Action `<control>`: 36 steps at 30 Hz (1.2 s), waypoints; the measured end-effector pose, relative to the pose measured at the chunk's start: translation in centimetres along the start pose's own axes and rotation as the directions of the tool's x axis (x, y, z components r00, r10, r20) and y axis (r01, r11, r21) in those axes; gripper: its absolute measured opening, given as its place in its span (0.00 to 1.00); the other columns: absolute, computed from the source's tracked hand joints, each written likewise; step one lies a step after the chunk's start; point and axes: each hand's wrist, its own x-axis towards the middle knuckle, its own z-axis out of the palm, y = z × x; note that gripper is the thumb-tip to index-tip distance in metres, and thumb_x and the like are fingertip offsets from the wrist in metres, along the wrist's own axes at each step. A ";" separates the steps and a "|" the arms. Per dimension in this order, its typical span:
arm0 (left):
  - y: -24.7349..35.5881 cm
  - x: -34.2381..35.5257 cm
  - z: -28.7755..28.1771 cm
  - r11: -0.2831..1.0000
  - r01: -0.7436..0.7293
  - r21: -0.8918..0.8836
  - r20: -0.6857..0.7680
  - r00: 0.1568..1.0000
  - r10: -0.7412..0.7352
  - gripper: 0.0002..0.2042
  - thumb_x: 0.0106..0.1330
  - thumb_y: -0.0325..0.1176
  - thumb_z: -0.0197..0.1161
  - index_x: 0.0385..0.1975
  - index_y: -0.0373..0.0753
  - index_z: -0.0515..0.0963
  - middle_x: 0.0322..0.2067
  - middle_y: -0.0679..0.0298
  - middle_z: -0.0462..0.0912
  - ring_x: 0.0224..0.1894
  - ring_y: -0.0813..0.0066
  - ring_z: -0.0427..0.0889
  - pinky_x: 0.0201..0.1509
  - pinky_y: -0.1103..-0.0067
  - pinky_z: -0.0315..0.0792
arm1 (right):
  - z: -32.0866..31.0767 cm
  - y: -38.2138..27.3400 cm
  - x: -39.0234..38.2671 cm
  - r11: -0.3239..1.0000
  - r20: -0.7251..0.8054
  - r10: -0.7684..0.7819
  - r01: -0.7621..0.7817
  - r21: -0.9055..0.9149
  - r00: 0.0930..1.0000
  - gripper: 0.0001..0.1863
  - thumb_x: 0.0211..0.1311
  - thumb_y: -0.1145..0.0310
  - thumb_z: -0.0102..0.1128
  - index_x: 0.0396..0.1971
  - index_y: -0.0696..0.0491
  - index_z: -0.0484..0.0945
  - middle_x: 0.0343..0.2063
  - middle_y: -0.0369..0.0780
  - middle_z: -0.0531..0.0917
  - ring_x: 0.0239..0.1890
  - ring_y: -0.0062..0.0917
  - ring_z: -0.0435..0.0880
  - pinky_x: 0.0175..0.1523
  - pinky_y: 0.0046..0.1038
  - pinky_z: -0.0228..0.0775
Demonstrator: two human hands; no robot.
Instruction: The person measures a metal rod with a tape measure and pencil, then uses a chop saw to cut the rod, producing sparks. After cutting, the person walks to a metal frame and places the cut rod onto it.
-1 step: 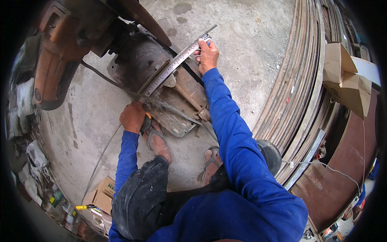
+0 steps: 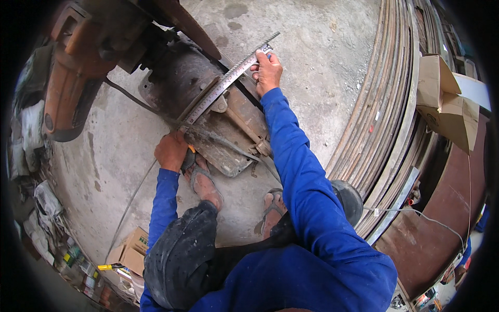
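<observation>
A tape measure's pale blade [image 2: 224,84] stretches slantwise across the worn metal base [image 2: 169,78] of a cut-off saw. My left hand [image 2: 171,151] is closed round its dark and orange case [image 2: 189,157] at the near end. At the far end, my right hand [image 2: 267,72] pinches the blade's tip against a ribbed steel bar [image 2: 273,37], whose end sticks out past my fingers. Most of the bar is hidden along the blade. The saw's orange handle [image 2: 70,99] rises at the upper left, its disc [image 2: 192,28] above the base.
Long steel bars [image 2: 371,119] lie bundled on the right, with an open cardboard box [image 2: 447,104] over them. A grey cable [image 2: 127,213] crosses the concrete floor [image 2: 306,67]. Another carton [image 2: 132,249] stands by my left leg. Part of another person shows at the far right edge.
</observation>
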 end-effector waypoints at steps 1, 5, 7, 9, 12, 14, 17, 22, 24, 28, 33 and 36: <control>0.0 0.0 0.1 1.000 0.005 0.004 0.001 1.000 -0.005 0.17 0.66 0.48 0.51 0.32 0.43 0.83 0.31 0.50 0.83 0.35 0.45 0.82 0.38 0.56 0.73 | 0.0 0.0 0.0 1.000 -0.003 0.010 -0.010 0.000 1.000 0.06 0.61 0.67 0.61 0.32 0.52 0.74 0.20 0.34 0.77 0.15 0.15 0.73 0.13 0.16 0.56; 0.1 0.3 0.1 0.998 0.051 0.021 0.015 0.999 -0.051 0.17 0.66 0.48 0.51 0.32 0.43 0.83 0.31 0.50 0.83 0.35 0.46 0.82 0.38 0.57 0.74 | 0.1 0.1 0.3 1.000 0.002 0.014 -0.014 0.018 1.000 0.06 0.61 0.67 0.61 0.32 0.52 0.74 0.20 0.34 0.77 0.15 0.15 0.74 0.13 0.16 0.56; 0.3 0.5 0.0 1.000 0.019 -0.009 -0.006 1.000 -0.019 0.17 0.66 0.48 0.51 0.32 0.44 0.83 0.31 0.50 0.83 0.35 0.46 0.82 0.38 0.57 0.74 | 0.2 0.1 0.5 1.000 0.007 0.001 -0.001 0.026 1.000 0.07 0.61 0.66 0.60 0.32 0.52 0.74 0.20 0.34 0.77 0.14 0.15 0.73 0.13 0.16 0.55; 0.4 0.5 0.0 1.000 0.017 -0.019 -0.012 1.000 -0.017 0.17 0.65 0.47 0.51 0.32 0.44 0.83 0.31 0.50 0.83 0.35 0.45 0.82 0.38 0.57 0.74 | 0.2 0.1 0.6 1.000 0.002 -0.007 0.007 0.028 1.000 0.08 0.60 0.66 0.60 0.33 0.54 0.75 0.20 0.35 0.77 0.14 0.15 0.73 0.12 0.16 0.54; 0.5 0.4 -0.1 0.999 0.024 -0.027 -0.025 0.999 -0.025 0.16 0.65 0.47 0.52 0.32 0.44 0.83 0.31 0.50 0.83 0.35 0.45 0.82 0.38 0.57 0.74 | 0.1 0.1 0.6 0.999 0.011 0.004 -0.004 0.042 1.000 0.08 0.61 0.65 0.60 0.33 0.54 0.75 0.21 0.34 0.78 0.14 0.15 0.73 0.12 0.16 0.54; 0.5 0.4 -0.1 0.999 0.024 -0.047 -0.034 0.999 -0.025 0.16 0.65 0.47 0.52 0.32 0.44 0.83 0.31 0.50 0.83 0.35 0.45 0.82 0.38 0.57 0.74 | 0.1 0.1 0.5 0.999 0.017 0.003 -0.004 0.044 1.000 0.08 0.61 0.65 0.60 0.33 0.53 0.75 0.21 0.34 0.78 0.14 0.15 0.73 0.12 0.16 0.54; 0.4 0.5 0.0 0.999 0.023 -0.023 -0.025 0.999 -0.023 0.16 0.65 0.46 0.51 0.33 0.43 0.83 0.31 0.49 0.83 0.35 0.45 0.82 0.38 0.57 0.74 | 0.1 0.0 0.3 0.999 0.022 0.005 -0.006 0.049 1.000 0.08 0.61 0.64 0.61 0.33 0.53 0.75 0.21 0.34 0.78 0.14 0.15 0.74 0.12 0.15 0.54; 0.2 0.6 0.3 0.999 0.015 -0.031 -0.026 1.000 -0.016 0.17 0.65 0.46 0.51 0.33 0.42 0.83 0.30 0.48 0.83 0.34 0.44 0.82 0.38 0.56 0.74 | -0.3 0.1 0.4 0.999 0.013 0.017 -0.018 0.039 1.000 0.10 0.61 0.63 0.60 0.33 0.54 0.75 0.23 0.35 0.78 0.16 0.16 0.74 0.13 0.16 0.55; 0.1 0.6 0.4 1.000 0.006 -0.028 -0.033 0.999 -0.007 0.17 0.66 0.47 0.51 0.32 0.42 0.83 0.30 0.48 0.83 0.34 0.44 0.82 0.38 0.55 0.74 | -0.6 0.2 0.6 0.999 0.003 0.017 -0.017 0.027 1.000 0.11 0.61 0.62 0.60 0.35 0.55 0.74 0.24 0.36 0.76 0.17 0.16 0.75 0.14 0.17 0.57; 0.0 0.6 0.6 1.000 0.003 -0.020 -0.039 0.999 -0.004 0.18 0.66 0.47 0.50 0.32 0.41 0.83 0.30 0.48 0.83 0.34 0.44 0.82 0.38 0.55 0.74 | -1.4 -0.1 1.0 0.999 -0.120 0.030 -0.032 -0.020 0.992 0.12 0.62 0.62 0.58 0.33 0.57 0.75 0.27 0.39 0.79 0.16 0.18 0.74 0.15 0.19 0.59; 0.0 0.7 0.6 1.000 0.006 -0.029 -0.042 0.999 -0.007 0.19 0.67 0.48 0.50 0.31 0.42 0.83 0.30 0.48 0.83 0.33 0.43 0.81 0.38 0.55 0.74 | -1.1 -3.5 1.0 0.994 -0.065 -0.110 0.108 -0.027 0.992 0.14 0.62 0.61 0.55 0.36 0.58 0.76 0.25 0.39 0.79 0.18 0.19 0.74 0.18 0.20 0.62; 0.0 0.7 0.6 1.000 0.006 -0.020 -0.028 1.000 -0.007 0.18 0.67 0.48 0.50 0.31 0.42 0.83 0.30 0.48 0.83 0.34 0.43 0.81 0.38 0.55 0.74 | 0.4 -5.5 0.6 0.944 0.157 -0.223 0.253 -0.212 0.962 0.22 0.65 0.53 0.51 0.30 0.59 0.80 0.21 0.39 0.77 0.22 0.20 0.75 0.27 0.24 0.67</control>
